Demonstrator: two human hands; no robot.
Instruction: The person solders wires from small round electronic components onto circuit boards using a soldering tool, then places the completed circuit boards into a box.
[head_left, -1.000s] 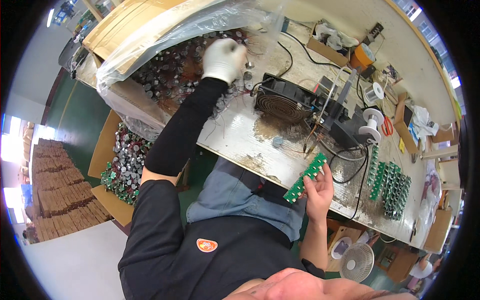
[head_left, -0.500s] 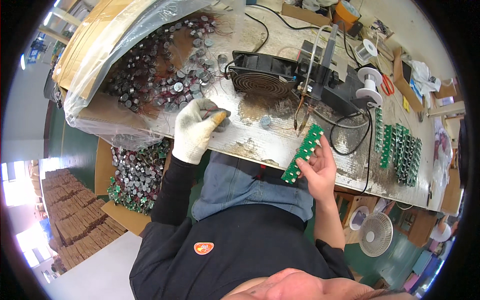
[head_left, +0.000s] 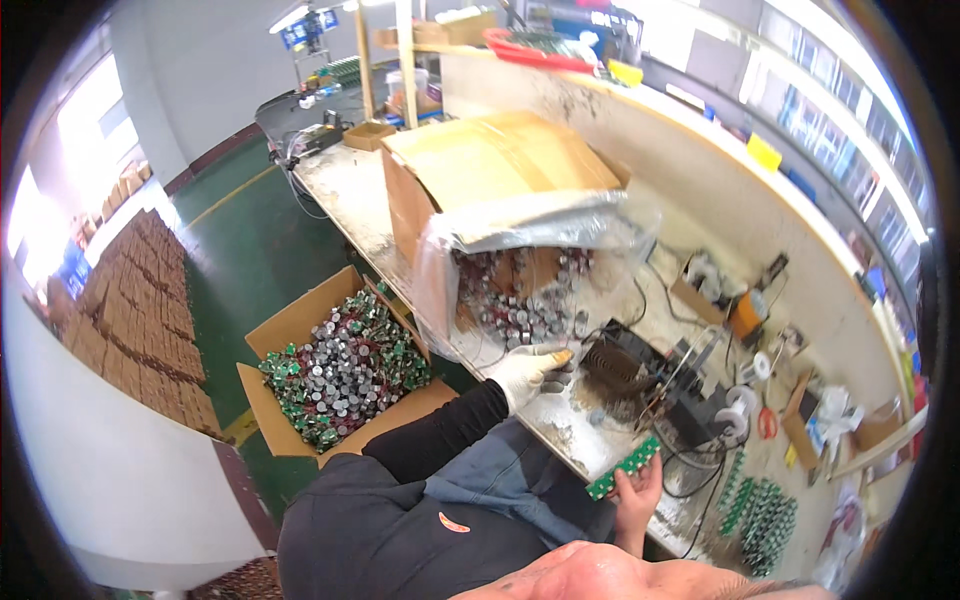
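My left hand, in a white glove with a yellowed thumb tip, is over the bench edge beside a pile of small round silver parts with thin red wires. Its fingers are bent together; whatever they pinch is hidden. My bare right hand grips a green circuit board strip by its lower edge, thumb on top. Just beyond the strip stands a soldering fixture with its tip pointing down, next to a black fan.
The pile spills from a plastic-lined cardboard box on the bench. A floor carton holds more silver parts with green boards. Stacked green boards, solder spools and red-handled scissors are to the right; black cables cross the bench.
The view has swung left and up, bringing the whole box, floor carton and far bench into sight. My right hand still holds the board strip; the left is still near the pile.
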